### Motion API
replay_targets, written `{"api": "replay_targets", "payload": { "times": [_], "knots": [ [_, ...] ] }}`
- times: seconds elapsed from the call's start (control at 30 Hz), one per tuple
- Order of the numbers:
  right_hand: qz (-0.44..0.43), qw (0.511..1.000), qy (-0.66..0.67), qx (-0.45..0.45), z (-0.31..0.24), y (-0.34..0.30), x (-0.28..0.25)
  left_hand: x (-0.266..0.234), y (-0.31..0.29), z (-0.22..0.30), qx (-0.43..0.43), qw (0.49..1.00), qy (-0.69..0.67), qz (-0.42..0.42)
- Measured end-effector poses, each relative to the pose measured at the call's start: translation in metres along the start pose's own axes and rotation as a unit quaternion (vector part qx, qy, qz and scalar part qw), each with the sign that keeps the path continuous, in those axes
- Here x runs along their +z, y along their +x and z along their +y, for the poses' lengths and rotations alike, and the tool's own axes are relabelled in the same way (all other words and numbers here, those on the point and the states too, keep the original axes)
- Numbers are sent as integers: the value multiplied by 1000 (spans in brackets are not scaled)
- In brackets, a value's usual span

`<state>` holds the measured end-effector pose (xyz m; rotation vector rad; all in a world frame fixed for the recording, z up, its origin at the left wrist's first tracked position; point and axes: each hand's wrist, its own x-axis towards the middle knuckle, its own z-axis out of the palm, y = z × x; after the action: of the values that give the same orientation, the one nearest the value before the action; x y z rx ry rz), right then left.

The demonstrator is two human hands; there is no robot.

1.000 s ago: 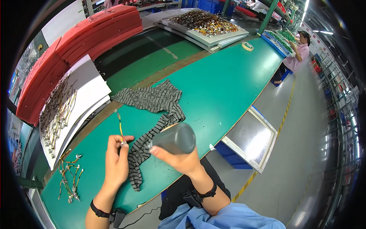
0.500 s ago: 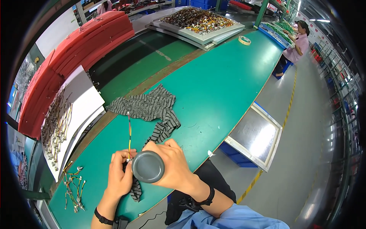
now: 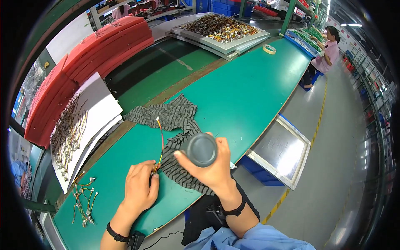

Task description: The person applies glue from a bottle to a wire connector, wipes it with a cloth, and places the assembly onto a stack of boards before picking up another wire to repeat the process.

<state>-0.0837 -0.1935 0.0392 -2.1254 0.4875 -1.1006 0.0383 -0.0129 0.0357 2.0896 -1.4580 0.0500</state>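
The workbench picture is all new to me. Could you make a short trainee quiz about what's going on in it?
1. What is in the right hand?
A) a roll of tape
B) a dark grey cylinder
C) a red sheet

2. True or false: the striped cloth lies on the green tabletop.

3. What thin thing rises from the fingertips of the left hand?

Key:
1. B
2. True
3. A wired lead with a pale tip
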Motion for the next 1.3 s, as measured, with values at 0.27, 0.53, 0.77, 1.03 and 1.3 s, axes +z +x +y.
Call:
{"api": "replay_targets", "payload": {
  "times": [0.27,0.53,0.77,1.03,1.3],
  "knots": [
    [148,849,469,190,4,-20,-9,-2,0,-5,-59,983,-151,92],
    [83,698,676,221,8,-39,6,5,-17,39,-242,772,-587,33],
    [-5,772,611,175,-10,-43,17,27,-26,29,-245,749,-615,-20],
    [-44,835,527,153,-15,-45,17,30,-28,24,-230,764,-602,-26],
    [-85,891,425,137,-6,-42,21,25,-26,23,-191,839,-507,-52]
  ]
}}
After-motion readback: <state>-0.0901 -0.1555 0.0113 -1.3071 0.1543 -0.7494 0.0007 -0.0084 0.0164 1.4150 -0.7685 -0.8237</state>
